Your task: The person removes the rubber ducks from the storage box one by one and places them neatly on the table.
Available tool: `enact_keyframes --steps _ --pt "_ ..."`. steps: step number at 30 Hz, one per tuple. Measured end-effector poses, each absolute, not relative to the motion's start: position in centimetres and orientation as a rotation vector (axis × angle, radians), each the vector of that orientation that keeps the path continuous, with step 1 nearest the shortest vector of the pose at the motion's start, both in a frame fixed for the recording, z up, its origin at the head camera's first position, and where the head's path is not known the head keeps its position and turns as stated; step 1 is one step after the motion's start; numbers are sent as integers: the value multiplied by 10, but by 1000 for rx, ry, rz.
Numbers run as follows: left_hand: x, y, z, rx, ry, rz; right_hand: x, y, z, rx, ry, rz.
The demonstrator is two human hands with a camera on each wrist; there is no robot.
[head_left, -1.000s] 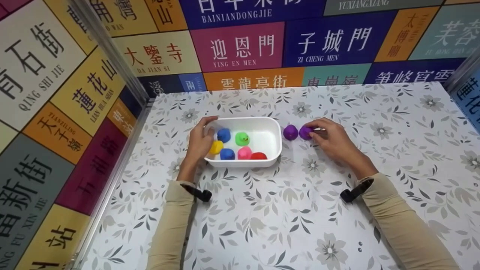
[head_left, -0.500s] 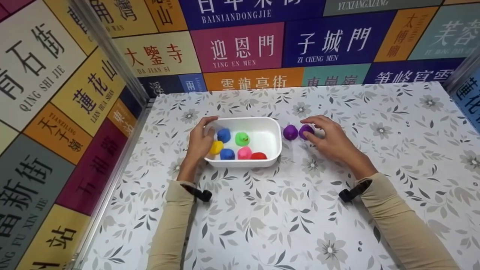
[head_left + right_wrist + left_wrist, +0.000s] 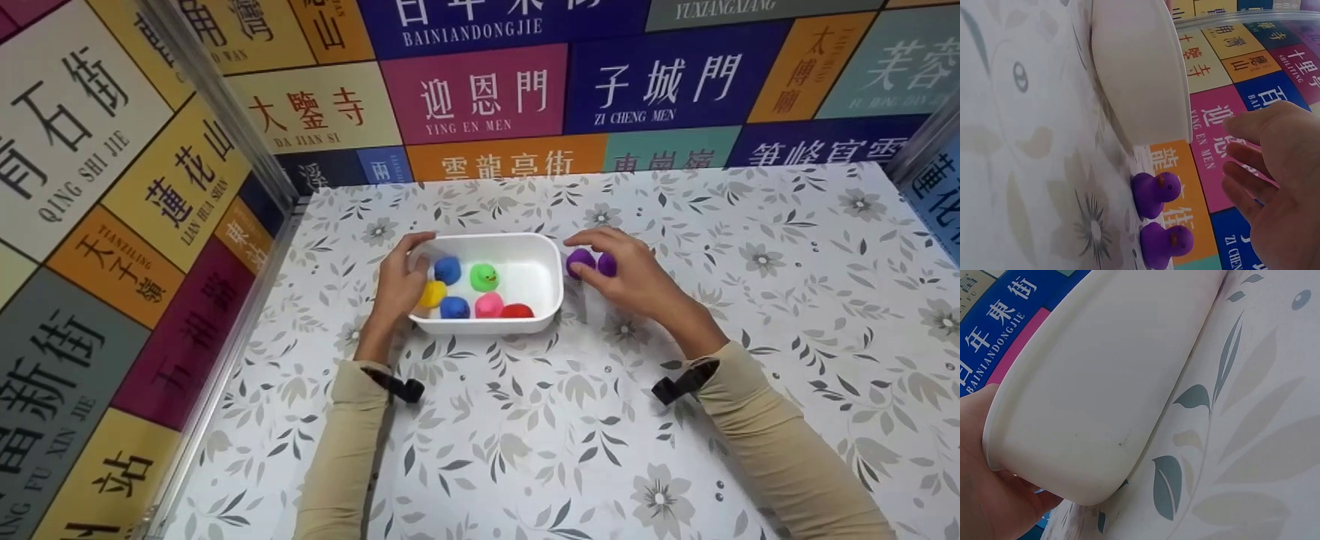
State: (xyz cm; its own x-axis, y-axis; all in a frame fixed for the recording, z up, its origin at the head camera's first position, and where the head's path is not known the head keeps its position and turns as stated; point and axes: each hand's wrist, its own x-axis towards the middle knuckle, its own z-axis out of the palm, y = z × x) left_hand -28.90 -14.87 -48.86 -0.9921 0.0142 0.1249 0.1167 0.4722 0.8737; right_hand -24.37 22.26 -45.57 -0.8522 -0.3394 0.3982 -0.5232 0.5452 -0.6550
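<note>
My left hand (image 3: 400, 283) grips the left end of a white plastic tub (image 3: 480, 327), thumb on the inner side of the rim. Inside the tub lie small rubber ducks: a green duck (image 3: 484, 278), a yellow duck (image 3: 433, 295), a pink duck (image 3: 490, 306), a red duck (image 3: 517, 311) and two blue ones. Two purple ducks (image 3: 1155, 194) stand side by side on the table, just right of the tub. Over them hovers my right hand (image 3: 634, 274), thumb and fingers spread. The right wrist view shows a gap between this hand and both ducks.
A white tablecloth (image 3: 510, 420) with grey flowers and leaves covers the table. Behind it rises a wall of coloured signs (image 3: 480, 94), and another sign-covered panel (image 3: 97, 262) stands along the left side.
My right hand has let go of the right-hand purple duck and moved left, over the purple duck nearer the tub. The left hand and the tub have stayed in place.
</note>
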Motion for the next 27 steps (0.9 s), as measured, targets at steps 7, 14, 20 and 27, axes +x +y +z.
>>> enact_keyframes --steps 7,14,20,27 --pt "-288 -148 -488 -102 -2607 -1581 -239 200 -449 845 -2613 1241" --pt "-289 -148 -488 -113 -2597 -1578 -238 183 -447 992 -2680 1282" --pt "-290 -148 -489 -112 -2595 -1587 -238 173 -446 1079 -2758 1231" --pt "-291 -149 -490 -130 -2585 -1559 -240 164 -442 1150 -2835 1262"
